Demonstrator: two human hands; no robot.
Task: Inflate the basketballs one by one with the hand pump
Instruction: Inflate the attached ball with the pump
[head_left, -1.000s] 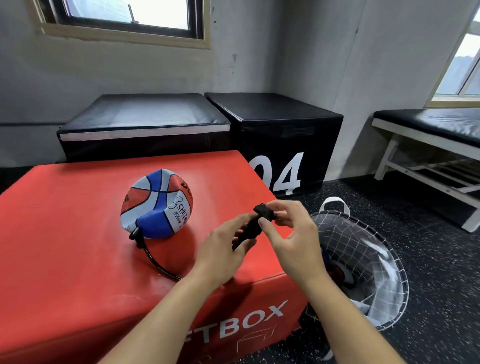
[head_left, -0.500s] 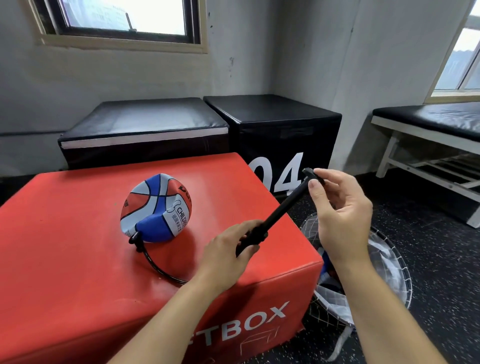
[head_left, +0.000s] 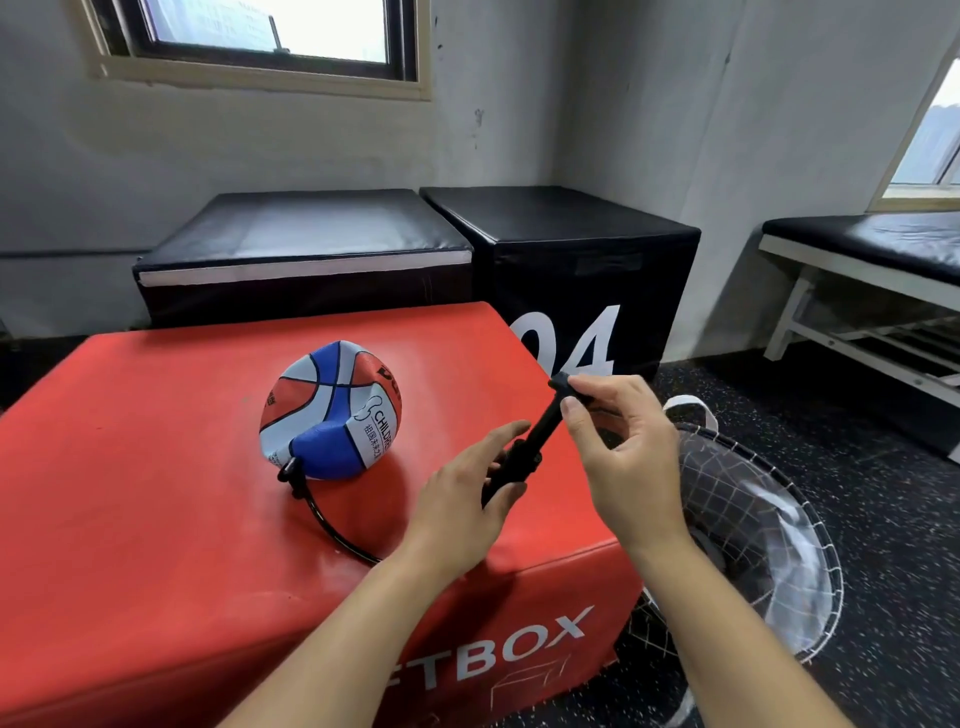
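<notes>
Head view: deflated ball (head_left: 332, 410) sits on the red box (head_left: 156, 467), visibly dented and slumped. Hose (head_left: 332, 530) runs from its lower edge across the box top toward the pump (head_left: 524, 452). Left hand (head_left: 462, 499) grips the pump barrel, fingers curled round it. Right hand (head_left: 618, 447) pinches the handle at the top, plunger part-way out, pump tilted up to the right and held in the air over the box's near corner. Net basket (head_left: 753, 525) on the floor just right of the box; its contents are unclear.

Risks, as judged: a hard stroke could tug the hose and pull the needle from the valve, or drag the light ball off the box. An off-axis push could bend the thin plunger rod.
</notes>
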